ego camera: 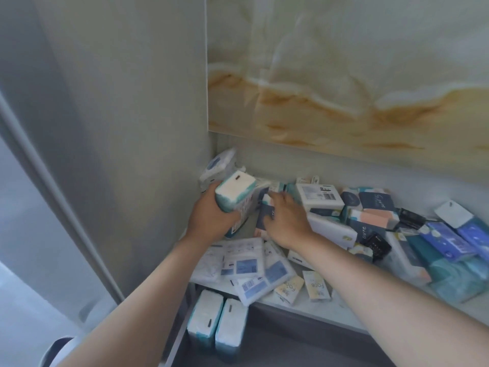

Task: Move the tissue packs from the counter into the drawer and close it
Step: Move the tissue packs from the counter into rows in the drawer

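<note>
My left hand grips a white and teal tissue pack, lifted above the counter near the left wall. My right hand lies on a navy and pink tissue pack in the pile, fingers curled over it. The counter carries several more packs: white ones, navy and pink ones, blue and teal ones. Below the counter edge the open drawer holds two white and teal packs standing at its left end.
Flat white and blue pouches and small cream packets lie near the counter's front edge. A grey wall closes the left side; a marble-look panel is behind. A black item sits among the packs.
</note>
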`<state>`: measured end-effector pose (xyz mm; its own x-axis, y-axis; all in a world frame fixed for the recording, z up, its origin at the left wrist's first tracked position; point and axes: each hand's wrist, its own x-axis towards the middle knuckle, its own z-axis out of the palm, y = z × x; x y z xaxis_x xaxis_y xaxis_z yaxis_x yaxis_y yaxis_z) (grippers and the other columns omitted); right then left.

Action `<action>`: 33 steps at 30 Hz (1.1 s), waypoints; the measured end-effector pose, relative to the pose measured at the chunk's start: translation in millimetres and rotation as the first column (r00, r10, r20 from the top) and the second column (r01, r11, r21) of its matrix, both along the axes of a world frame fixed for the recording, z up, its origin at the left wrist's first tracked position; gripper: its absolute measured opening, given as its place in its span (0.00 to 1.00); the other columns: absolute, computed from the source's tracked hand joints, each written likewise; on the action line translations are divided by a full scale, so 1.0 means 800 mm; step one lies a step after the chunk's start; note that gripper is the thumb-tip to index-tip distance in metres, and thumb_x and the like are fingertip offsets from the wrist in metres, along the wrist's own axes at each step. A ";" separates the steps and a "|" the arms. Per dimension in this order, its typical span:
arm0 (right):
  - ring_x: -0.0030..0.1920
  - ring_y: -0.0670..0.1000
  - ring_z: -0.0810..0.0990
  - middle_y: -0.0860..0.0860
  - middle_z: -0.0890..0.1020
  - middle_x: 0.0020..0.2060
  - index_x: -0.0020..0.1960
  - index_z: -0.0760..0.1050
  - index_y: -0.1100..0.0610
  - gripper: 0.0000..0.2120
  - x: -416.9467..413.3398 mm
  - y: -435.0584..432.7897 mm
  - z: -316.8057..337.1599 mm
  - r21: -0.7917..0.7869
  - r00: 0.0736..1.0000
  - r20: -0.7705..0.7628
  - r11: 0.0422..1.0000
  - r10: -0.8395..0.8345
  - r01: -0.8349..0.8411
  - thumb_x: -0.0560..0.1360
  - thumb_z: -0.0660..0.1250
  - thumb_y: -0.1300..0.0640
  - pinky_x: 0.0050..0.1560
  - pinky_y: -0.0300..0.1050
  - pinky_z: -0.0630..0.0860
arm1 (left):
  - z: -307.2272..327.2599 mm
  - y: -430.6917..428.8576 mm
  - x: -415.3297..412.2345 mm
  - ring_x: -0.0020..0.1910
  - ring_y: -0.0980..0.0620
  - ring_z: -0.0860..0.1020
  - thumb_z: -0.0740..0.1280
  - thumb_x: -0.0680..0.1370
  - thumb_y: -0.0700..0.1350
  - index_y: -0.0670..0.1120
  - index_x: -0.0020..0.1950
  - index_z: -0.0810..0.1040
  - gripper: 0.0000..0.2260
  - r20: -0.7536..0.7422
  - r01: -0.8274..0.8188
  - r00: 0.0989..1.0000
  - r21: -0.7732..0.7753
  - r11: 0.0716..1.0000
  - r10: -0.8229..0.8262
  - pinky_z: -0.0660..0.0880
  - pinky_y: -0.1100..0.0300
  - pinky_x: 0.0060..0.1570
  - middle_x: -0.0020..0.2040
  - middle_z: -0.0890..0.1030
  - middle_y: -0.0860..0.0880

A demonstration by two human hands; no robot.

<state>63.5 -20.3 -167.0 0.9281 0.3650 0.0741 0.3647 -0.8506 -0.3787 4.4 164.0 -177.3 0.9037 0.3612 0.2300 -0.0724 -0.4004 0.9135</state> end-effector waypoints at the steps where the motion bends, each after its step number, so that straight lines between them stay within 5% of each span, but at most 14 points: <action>1: 0.73 0.58 0.66 0.55 0.68 0.73 0.75 0.65 0.55 0.27 0.003 -0.002 -0.001 -0.048 0.998 -0.066 0.999 0.016 -0.019 0.77 0.61 0.52 0.71 0.53 0.64 | 0.008 0.002 0.001 0.57 0.57 0.78 0.74 0.68 0.41 0.58 0.67 0.70 0.30 -0.007 -0.043 0.999 -0.032 0.999 0.043 0.77 0.58 0.53 0.58 0.79 0.59; 4: 0.63 0.57 0.75 0.52 0.77 0.62 0.63 0.77 0.54 0.18 0.011 0.001 0.005 -0.212 0.995 -0.044 0.972 0.092 -0.100 0.74 0.63 0.56 0.61 0.51 0.71 | 0.032 0.004 0.007 0.54 0.60 0.78 0.74 0.70 0.42 0.61 0.62 0.69 0.26 0.041 -0.115 0.992 -0.146 0.982 0.123 0.79 0.57 0.48 0.56 0.78 0.60; 8: 0.59 0.56 0.77 0.52 0.78 0.58 0.60 0.79 0.53 0.15 0.045 0.012 0.033 -0.057 0.995 0.101 0.998 -0.005 0.011 0.76 0.63 0.62 0.59 0.48 0.72 | 0.044 0.001 0.020 0.54 0.64 0.77 0.75 0.71 0.48 0.58 0.62 0.72 0.23 0.097 -0.147 0.981 -0.182 0.972 0.166 0.78 0.57 0.52 0.58 0.79 0.60; 14: 0.67 0.60 0.70 0.59 0.70 0.68 0.75 0.64 0.59 0.28 0.133 0.026 0.032 -0.244 0.995 -0.095 0.970 -0.043 0.019 0.76 0.65 0.60 0.67 0.53 0.71 | 0.061 0.006 0.051 0.52 0.59 0.80 0.71 0.67 0.56 0.60 0.59 0.73 0.21 0.021 -0.198 0.979 -0.090 0.976 0.200 0.80 0.53 0.50 0.56 0.80 0.59; 17: 0.65 0.61 0.71 0.59 0.71 0.67 0.74 0.64 0.57 0.29 0.167 0.038 0.011 -0.396 0.985 -0.164 0.918 -0.049 -0.020 0.77 0.66 0.48 0.62 0.52 0.73 | 0.053 0.015 0.065 0.48 0.57 0.81 0.70 0.69 0.53 0.58 0.57 0.73 0.17 -0.102 -0.186 0.979 -0.118 0.975 0.174 0.78 0.54 0.49 0.52 0.82 0.58; 22: 0.60 0.59 0.76 0.56 0.76 0.64 0.68 0.67 0.52 0.26 0.208 0.050 -0.006 -0.477 0.965 -0.260 0.875 -0.044 -0.089 0.73 0.65 0.45 0.59 0.54 0.75 | 0.026 0.024 0.070 0.46 0.57 0.82 0.66 0.66 0.55 0.58 0.56 0.73 0.19 -0.144 -0.205 0.972 -0.138 0.969 0.185 0.80 0.50 0.50 0.48 0.82 0.59; 27: 0.59 0.56 0.76 0.53 0.77 0.59 0.64 0.73 0.52 0.25 0.217 0.047 -0.009 -0.584 0.996 -0.085 0.811 -0.001 -0.049 0.72 0.67 0.40 0.60 0.54 0.68 | 0.028 0.025 0.075 0.45 0.58 0.82 0.68 0.69 0.53 0.60 0.56 0.72 0.16 -0.180 -0.158 0.973 -0.060 0.986 0.145 0.80 0.53 0.49 0.47 0.82 0.60; 33: 0.55 0.59 0.75 0.56 0.70 0.59 0.63 0.72 0.53 0.29 0.185 0.038 0.016 -0.492 0.998 0.039 0.870 0.039 -0.014 0.69 0.69 0.38 0.64 0.59 0.68 | 0.027 0.015 0.062 0.49 0.53 0.81 0.68 0.65 0.57 0.61 0.58 0.70 0.22 -0.203 -0.160 0.966 0.011 0.987 0.159 0.79 0.51 0.52 0.53 0.81 0.57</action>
<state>211.9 10.0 -154.6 0.9175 0.3898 -0.0789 0.3964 -0.9121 0.1040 53.6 176.3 -155.5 0.8616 0.5055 0.0461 0.1785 -0.3868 0.9047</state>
